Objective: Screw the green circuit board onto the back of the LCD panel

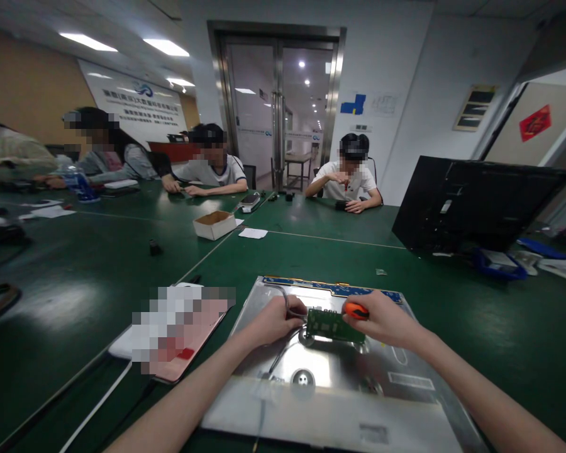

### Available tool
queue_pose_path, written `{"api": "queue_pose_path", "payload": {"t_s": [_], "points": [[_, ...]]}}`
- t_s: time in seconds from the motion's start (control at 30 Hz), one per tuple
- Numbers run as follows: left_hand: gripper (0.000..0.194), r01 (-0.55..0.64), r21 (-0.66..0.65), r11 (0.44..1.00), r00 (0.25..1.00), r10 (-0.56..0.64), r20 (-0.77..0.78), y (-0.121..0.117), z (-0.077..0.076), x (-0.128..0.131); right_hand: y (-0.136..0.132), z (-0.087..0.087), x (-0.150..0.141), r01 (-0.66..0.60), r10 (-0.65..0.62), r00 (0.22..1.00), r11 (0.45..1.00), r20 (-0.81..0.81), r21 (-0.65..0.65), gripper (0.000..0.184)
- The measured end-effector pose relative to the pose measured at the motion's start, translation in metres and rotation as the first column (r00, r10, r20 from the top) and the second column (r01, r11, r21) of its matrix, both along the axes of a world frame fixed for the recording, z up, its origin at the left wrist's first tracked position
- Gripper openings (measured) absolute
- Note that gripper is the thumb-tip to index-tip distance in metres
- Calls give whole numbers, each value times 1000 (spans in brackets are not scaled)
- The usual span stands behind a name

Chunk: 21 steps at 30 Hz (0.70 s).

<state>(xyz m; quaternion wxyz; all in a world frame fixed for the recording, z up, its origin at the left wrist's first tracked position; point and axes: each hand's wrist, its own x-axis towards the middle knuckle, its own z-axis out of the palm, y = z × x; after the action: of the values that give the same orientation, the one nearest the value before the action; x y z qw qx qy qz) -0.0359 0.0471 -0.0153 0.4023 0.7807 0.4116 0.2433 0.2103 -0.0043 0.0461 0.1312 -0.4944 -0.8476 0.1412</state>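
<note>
A flat metal-backed display panel [330, 412] lies on the table before me, with a blue circuit strip [332, 288] along its far edge. Above its middle is a small green circuit board [327, 325], tilted toward me. My left hand [278, 322] is closed at the board's left end, its fingertips pinched where a grey cable [287, 297] runs in. In my right hand [382, 318] is a screwdriver [357, 310] with an orange and black handle, held over the board's right end. The screwdriver's tip is hidden.
Two phones, one white and one pink [188, 352], lie left of the panel with cables attached. Beyond them stand a small open box [214, 225] and a paper slip [253, 233]. A black monitor [471, 204] stands at right. Several people sit across the table.
</note>
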Motion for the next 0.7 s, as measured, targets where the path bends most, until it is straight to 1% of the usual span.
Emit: {"api": "queue_pose_path", "payload": {"t_s": [0.13,0.23,0.3,0.33,0.4,0.47,0.57,0.63,0.7], "points": [[13,-8,-3,1000,1000,8,16,3,-4,-1,3,7,-3,-26,25,1000,999,-13,-30,15],[13,30,52,998,1000,-30,1,4,-6,-3,-7,13,-4,-61,61,998,996,0,-58,9],[14,51,96,994,999,-49,-23,5,-6,-5,-17,13,-6,-91,93,996,993,17,-79,2],[14,56,113,992,998,-52,-35,4,-6,-5,-22,11,-6,-100,103,994,991,28,-87,4],[15,54,127,990,998,-49,-43,4,-5,-5,-33,3,-8,-107,112,992,990,56,-92,11],[17,58,122,991,998,-54,-34,4,-4,-5,-42,-10,-11,-116,126,986,989,106,-93,15],[18,74,124,989,997,-71,-26,4,-4,-5,-52,-30,-12,-86,102,977,992,189,-90,14],[17,86,135,987,996,-83,-30,3,-3,-5,-56,-41,-12,-58,74,979,995,189,-86,17],[16,97,146,985,995,-92,-36,3,-2,-5,-58,-48,-10,-36,49,983,996,174,-77,21]]}}
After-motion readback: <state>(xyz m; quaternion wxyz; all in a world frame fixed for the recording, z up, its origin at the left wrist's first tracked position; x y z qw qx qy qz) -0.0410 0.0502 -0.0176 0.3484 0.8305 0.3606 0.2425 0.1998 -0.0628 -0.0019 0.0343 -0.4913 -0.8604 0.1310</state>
